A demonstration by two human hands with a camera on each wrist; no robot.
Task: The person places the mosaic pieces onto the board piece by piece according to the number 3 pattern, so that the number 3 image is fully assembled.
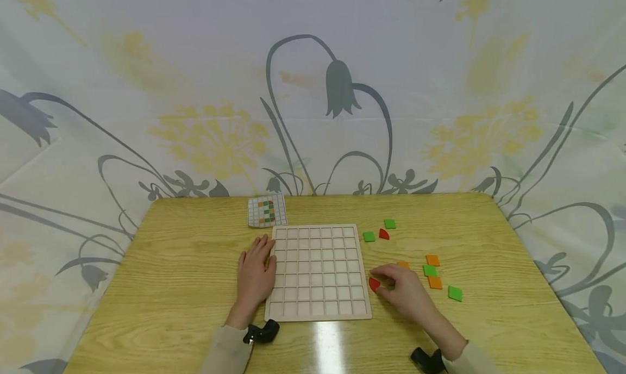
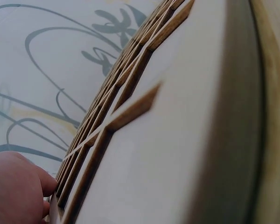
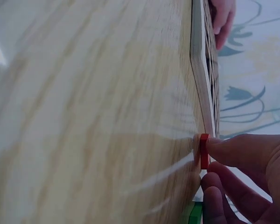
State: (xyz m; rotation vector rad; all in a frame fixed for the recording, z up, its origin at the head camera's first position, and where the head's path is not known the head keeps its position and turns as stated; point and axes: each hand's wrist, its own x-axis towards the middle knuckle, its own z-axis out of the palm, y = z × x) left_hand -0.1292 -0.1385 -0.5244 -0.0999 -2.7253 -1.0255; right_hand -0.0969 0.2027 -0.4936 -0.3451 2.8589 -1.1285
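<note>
Head view: from high above the near side of the table (image 1: 166, 281), facing forward and down. Widest and farthest of the 3; whole grid board (image 1: 317, 271), left hand (image 1: 256, 272), right hand (image 1: 406, 291) and patterned backdrop (image 1: 220, 64) in frame.

Left wrist view: low, very near the board, looking forward across its grid to the backdrop; rolled sideways.

Right wrist view: low, skimming the table, facing forward (also rolled, backdrop down the right side). Close on the red piece (image 3: 204, 151), which the head view shares.

Both wrist views share board and backdrop.
</note>
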